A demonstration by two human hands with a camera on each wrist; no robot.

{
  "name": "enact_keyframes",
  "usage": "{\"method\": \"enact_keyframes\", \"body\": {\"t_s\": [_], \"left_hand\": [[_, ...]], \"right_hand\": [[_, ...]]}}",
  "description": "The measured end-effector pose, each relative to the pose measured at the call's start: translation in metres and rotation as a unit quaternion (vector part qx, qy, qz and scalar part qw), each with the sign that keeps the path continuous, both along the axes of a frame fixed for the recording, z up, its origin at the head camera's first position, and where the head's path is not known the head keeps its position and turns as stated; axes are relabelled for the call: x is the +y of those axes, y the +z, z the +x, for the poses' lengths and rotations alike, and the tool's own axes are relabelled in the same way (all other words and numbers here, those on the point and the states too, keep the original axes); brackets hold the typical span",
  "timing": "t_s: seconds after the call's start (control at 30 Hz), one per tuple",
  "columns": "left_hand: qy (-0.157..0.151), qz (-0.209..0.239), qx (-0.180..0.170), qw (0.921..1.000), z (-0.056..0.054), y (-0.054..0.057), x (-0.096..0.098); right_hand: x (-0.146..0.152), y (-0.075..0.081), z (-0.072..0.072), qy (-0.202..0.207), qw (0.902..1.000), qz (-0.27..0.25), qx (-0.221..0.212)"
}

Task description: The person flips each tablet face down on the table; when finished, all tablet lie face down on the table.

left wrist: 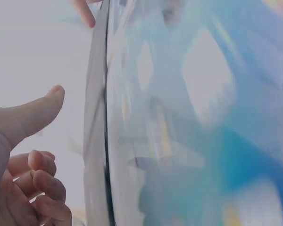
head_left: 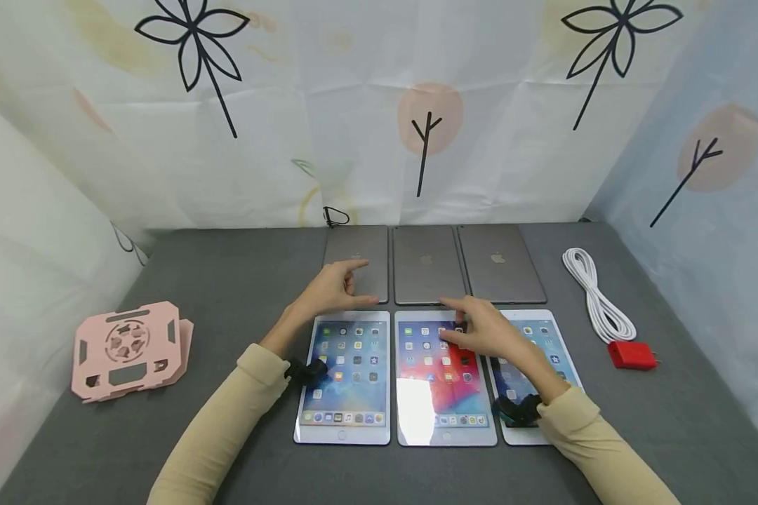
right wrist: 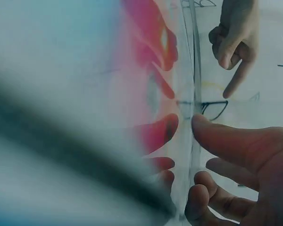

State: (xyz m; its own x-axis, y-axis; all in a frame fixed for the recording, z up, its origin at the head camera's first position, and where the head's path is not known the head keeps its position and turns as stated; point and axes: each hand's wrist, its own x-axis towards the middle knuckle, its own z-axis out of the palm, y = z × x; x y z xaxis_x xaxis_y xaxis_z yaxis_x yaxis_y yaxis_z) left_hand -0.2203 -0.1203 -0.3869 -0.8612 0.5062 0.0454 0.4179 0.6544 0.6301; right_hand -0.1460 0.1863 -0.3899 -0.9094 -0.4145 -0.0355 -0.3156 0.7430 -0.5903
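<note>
Three white-framed tablets lie screen-up in the front row: left [head_left: 350, 372], middle [head_left: 439, 382] and right [head_left: 546, 333]. Behind them, three dark grey tablets lie back-up, left [head_left: 374, 249], middle [head_left: 424, 273] and right [head_left: 502, 270]. My left hand [head_left: 336, 287] is over the near part of the left grey tablet, index finger and thumb stretched out, nothing between them. Above the middle white tablet's upper part is my right hand [head_left: 483, 328], index and thumb apart; whether it touches the screen I cannot tell. My right forearm partly hides the right white tablet.
A pink case-like plate [head_left: 126, 351] stands at the left of the grey tabletop [head_left: 246, 280]. At the right lie a coiled white cable [head_left: 600, 298] and a red charger plug [head_left: 632, 355]. Printed white cloth [head_left: 354, 105] hangs around the table.
</note>
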Motion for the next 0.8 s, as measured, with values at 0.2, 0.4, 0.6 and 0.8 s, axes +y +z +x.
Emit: {"method": "enact_keyframes", "body": {"t_s": [0.2,0.4,0.6,0.8], "left_hand": [[-0.073,-0.009,-0.013,0.9972,0.005,0.003,0.054],[-0.121,-0.029,-0.021,0.992,0.011,-0.002,0.098],[-0.144,-0.035,-0.016,0.9889,0.018,-0.002,0.128],[-0.159,-0.044,-0.028,0.9858,0.022,-0.003,0.151]], "right_hand": [[0.052,0.004,0.034,-0.024,0.9996,0.012,0.01],[0.098,0.002,0.064,-0.056,0.9944,0.06,0.067],[0.133,0.002,0.077,-0.089,0.9911,0.081,0.056],[0.153,0.004,0.07,-0.074,0.9912,0.095,0.054]]}}
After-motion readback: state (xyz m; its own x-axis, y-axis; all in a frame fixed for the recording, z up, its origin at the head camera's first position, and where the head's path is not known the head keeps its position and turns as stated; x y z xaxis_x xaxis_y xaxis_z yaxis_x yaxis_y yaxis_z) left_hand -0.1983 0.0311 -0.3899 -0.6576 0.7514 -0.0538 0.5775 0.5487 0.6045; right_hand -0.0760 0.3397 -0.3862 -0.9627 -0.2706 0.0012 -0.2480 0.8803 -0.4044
